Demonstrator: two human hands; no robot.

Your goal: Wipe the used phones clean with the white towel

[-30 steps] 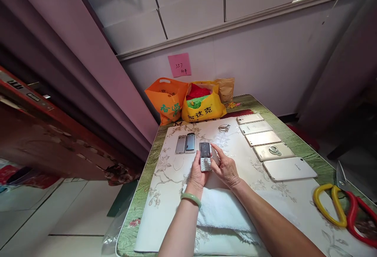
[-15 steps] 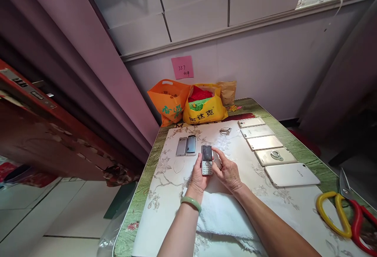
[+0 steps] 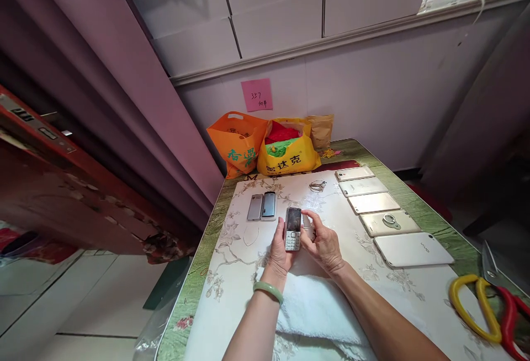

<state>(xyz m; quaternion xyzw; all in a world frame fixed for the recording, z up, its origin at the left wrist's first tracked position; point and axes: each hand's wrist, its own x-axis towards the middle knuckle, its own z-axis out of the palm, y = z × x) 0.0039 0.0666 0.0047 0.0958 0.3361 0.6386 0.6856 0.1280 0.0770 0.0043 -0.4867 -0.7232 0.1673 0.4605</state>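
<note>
A keypad mobile phone (image 3: pixel 293 227) with a dark screen and white keys is held upright over the table. My left hand (image 3: pixel 280 251) is wrapped round its left side and lower back, with a green bangle (image 3: pixel 268 291) on that wrist. My right hand (image 3: pixel 325 244) grips the phone's right edge, thumb and bent index finger against it. Below my wrists lies a folded white towel (image 3: pixel 318 308). Just beyond the phone, a grey phone (image 3: pixel 255 207) and a blue-fronted phone (image 3: pixel 269 205) lie side by side.
Several smartphones, among them a white vivo phone (image 3: pixel 414 249), lie in a row at the right. Scissors (image 3: pixel 476 306) with yellow and red handles rest at the near right. An orange bag (image 3: pixel 236 143) and a yellow bag (image 3: pixel 290 157) stand against the wall, behind thin-framed glasses (image 3: pixel 317 186).
Both hands and the held phone have shifted slightly right and down in the picture. The grip looks the same, and the other things on the table keep their places.
</note>
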